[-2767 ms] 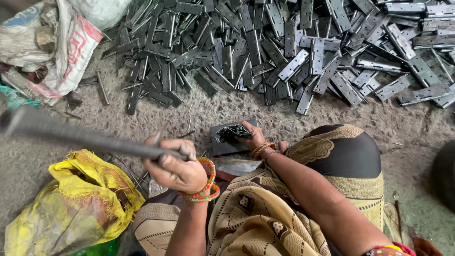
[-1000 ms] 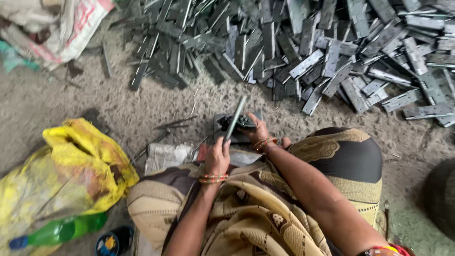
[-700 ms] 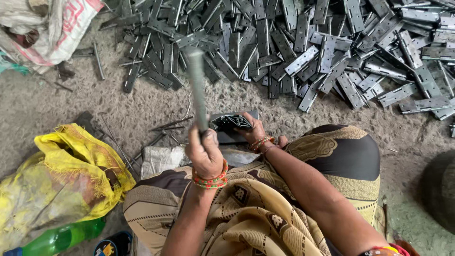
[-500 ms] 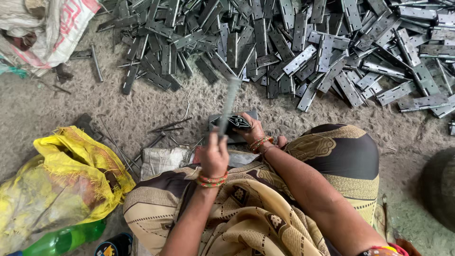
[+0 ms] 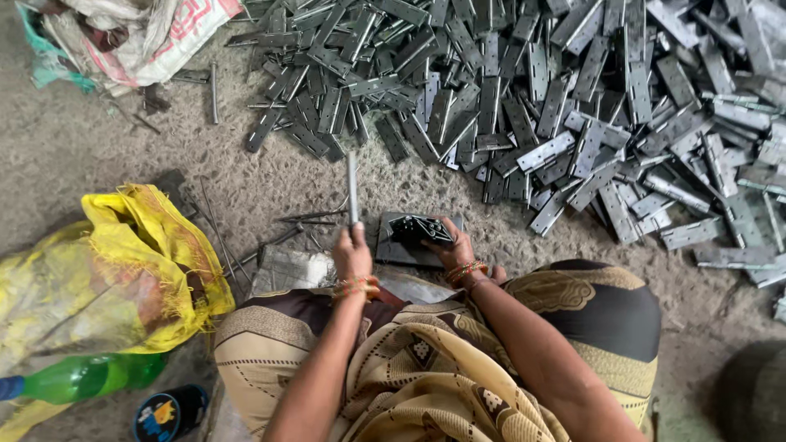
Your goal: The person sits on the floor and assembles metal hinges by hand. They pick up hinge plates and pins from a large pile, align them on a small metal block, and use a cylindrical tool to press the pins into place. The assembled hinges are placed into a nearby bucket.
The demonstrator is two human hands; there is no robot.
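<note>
Since half a second ago my left hand (image 5: 352,254) has lowered the metal rod (image 5: 352,190) nearer to upright, fingers closed around it. My right hand (image 5: 455,250) presses the dark hinge (image 5: 419,230) on the flat block (image 5: 391,247). I should strike straight, away from fingertips. Beyond lie the hinge pile (image 5: 532,90) and gritty floor (image 5: 98,139).

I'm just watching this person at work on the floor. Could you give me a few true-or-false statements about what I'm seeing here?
1. The left hand grips a thin metal rod. True.
2. The right hand rests on a hinge lying on a dark block. True.
3. The pile of metal hinges sits inside the yellow sack. False: it lies loose on the ground.
4. The green bottle stands upright. False: it lies on its side.
</note>
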